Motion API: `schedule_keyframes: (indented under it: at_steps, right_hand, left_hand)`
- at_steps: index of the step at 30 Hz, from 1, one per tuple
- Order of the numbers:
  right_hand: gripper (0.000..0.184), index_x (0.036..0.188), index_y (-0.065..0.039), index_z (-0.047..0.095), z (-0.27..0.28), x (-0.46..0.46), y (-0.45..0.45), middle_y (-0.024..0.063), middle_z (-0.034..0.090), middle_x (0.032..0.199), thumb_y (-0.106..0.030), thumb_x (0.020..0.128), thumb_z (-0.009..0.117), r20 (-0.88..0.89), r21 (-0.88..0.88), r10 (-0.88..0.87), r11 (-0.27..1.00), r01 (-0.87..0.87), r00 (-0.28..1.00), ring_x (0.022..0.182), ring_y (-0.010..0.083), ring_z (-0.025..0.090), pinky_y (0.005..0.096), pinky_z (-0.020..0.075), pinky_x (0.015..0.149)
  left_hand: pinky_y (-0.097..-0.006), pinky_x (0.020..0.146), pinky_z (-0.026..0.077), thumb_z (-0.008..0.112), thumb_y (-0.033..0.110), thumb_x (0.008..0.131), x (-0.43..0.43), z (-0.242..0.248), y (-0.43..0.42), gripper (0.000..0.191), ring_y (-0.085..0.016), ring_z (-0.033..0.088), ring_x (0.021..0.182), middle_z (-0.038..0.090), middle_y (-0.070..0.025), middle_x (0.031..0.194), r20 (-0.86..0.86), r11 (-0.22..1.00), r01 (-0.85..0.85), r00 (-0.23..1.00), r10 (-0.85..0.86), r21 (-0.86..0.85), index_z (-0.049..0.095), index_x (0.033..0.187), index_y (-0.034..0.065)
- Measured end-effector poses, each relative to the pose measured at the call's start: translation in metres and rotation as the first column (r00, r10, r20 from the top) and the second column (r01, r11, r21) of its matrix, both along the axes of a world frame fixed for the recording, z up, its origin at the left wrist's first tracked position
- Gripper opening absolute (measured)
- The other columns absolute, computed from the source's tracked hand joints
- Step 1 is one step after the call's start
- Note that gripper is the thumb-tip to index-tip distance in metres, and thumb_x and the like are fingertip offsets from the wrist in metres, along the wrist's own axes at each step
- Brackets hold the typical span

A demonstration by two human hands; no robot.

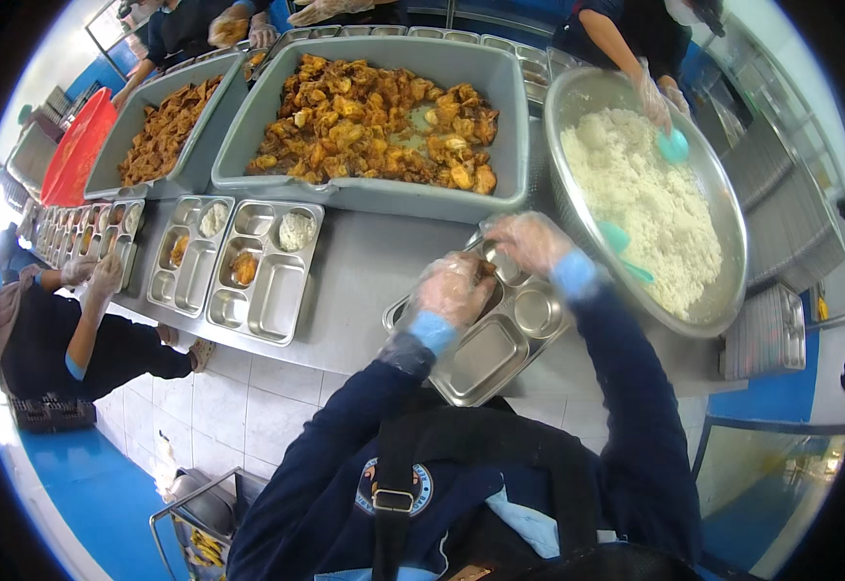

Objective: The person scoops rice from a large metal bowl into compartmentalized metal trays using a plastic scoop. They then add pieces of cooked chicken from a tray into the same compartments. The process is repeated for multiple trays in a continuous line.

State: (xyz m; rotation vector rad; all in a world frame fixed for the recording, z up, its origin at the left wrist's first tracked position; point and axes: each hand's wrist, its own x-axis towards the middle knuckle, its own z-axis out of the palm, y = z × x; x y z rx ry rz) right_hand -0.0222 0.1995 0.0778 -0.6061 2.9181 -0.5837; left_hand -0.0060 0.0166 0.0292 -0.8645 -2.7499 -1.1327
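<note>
Before me a steel compartment tray [484, 352] lies askew at the table's front edge. My left hand [455, 290], in a clear plastic glove, is curled over one of its compartments. Something brown shows by those fingers; whether they grip it is unclear. My right hand [528, 243], gloved too, reaches over the far side of the same tray, close to the left hand, with its fingertips partly hidden by glare. Beyond them stands a grey tub [372, 192] of fried chicken pieces [350, 109]. A large steel bowl [731, 269] of white rice [640, 181] stands to the right.
Two filled trays [274, 283] [194, 269] sit left on the steel table [350, 276]. Another grey tub [208, 156] holds brown fried pieces. Turquoise scoops [613, 237] rest in the rice. Stacked trays [764, 334] stand right. Co-workers' gloved hands [655, 102] work around the table.
</note>
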Motion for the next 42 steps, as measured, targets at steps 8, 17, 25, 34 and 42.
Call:
schedule_keyframes:
  at_steps: [8, 17, 25, 34, 42]
  right_hand:
    - [0.033, 0.107, -0.009, 0.058, 0.032, 0.052, 0.208, 0.0133, 0.061, 0.102, -0.029, 0.082, 0.054, -0.043, 0.379, -0.553, 0.762, 0.526, 0.832, 0.094, 0.0232, 0.059, 0.0327, 0.0448, 0.086]
    - [0.034, 0.100, 0.001, 0.057, -0.111, 0.074, 0.298, 0.0198, 0.060, 0.091, -0.025, 0.079, 0.051, 0.035, 0.544, -0.272, 0.812, 0.210, 0.962, 0.081, 0.0306, 0.060, 0.0386, 0.0478, 0.068]
    - [0.036, 0.104, 0.001, 0.055, -0.046, 0.026, 0.295, 0.0170, 0.061, 0.078, -0.025, 0.080, 0.053, 0.043, 0.471, -0.601, 0.717, 0.514, 0.798, 0.072, 0.0256, 0.062, 0.0378, 0.0478, 0.063]
    - [0.056, 0.125, -0.005, 0.037, -0.031, 0.012, 0.377, 0.0226, 0.058, 0.101, -0.031, 0.080, 0.057, -0.190, 0.398, -0.532, 0.727, 0.560, 0.825, 0.096, 0.0328, 0.056, 0.0408, 0.0438, 0.082]
    - [0.032, 0.114, -0.003, 0.050, -0.086, -0.026, 0.379, 0.0186, 0.060, 0.098, -0.020, 0.088, 0.039, -0.379, 0.546, -0.365, 0.654, 0.524, 0.850, 0.091, 0.0342, 0.057, 0.0414, 0.0452, 0.081]
  left_hand:
    - [-0.0391, 0.067, 0.047, 0.066, 0.019, 0.071, -0.020, -0.029, -0.030, 0.020, -0.032, 0.059, 0.075, 0.060, -0.0176, 0.080, 0.079, 0.955, -0.285, 0.953, 0.291, -0.083, 0.063, 0.083, 0.0039]
    - [-0.0405, 0.062, 0.046, 0.064, 0.022, 0.068, -0.007, -0.045, -0.025, 0.021, -0.034, 0.058, 0.069, 0.059, -0.0174, 0.074, 0.119, 0.904, -0.418, 0.897, 0.426, -0.089, 0.058, 0.080, 0.0050]
    - [-0.0422, 0.059, 0.044, 0.059, 0.014, 0.068, 0.021, -0.036, -0.021, 0.013, -0.036, 0.055, 0.064, 0.056, -0.0187, 0.068, 0.019, 0.850, -0.458, 0.878, 0.479, -0.262, 0.055, 0.075, 0.0033]
    - [-0.0422, 0.060, 0.043, 0.058, 0.013, 0.066, 0.039, -0.060, -0.038, 0.014, -0.035, 0.055, 0.066, 0.056, -0.0181, 0.068, 0.050, 0.812, -0.468, 0.856, 0.514, -0.348, 0.054, 0.075, 0.0027]
    - [-0.0426, 0.060, 0.043, 0.060, 0.017, 0.064, 0.079, -0.078, -0.066, 0.020, -0.034, 0.055, 0.063, 0.056, -0.0185, 0.067, 0.106, 0.612, -0.626, 0.652, 0.751, -0.483, 0.055, 0.075, 0.0014]
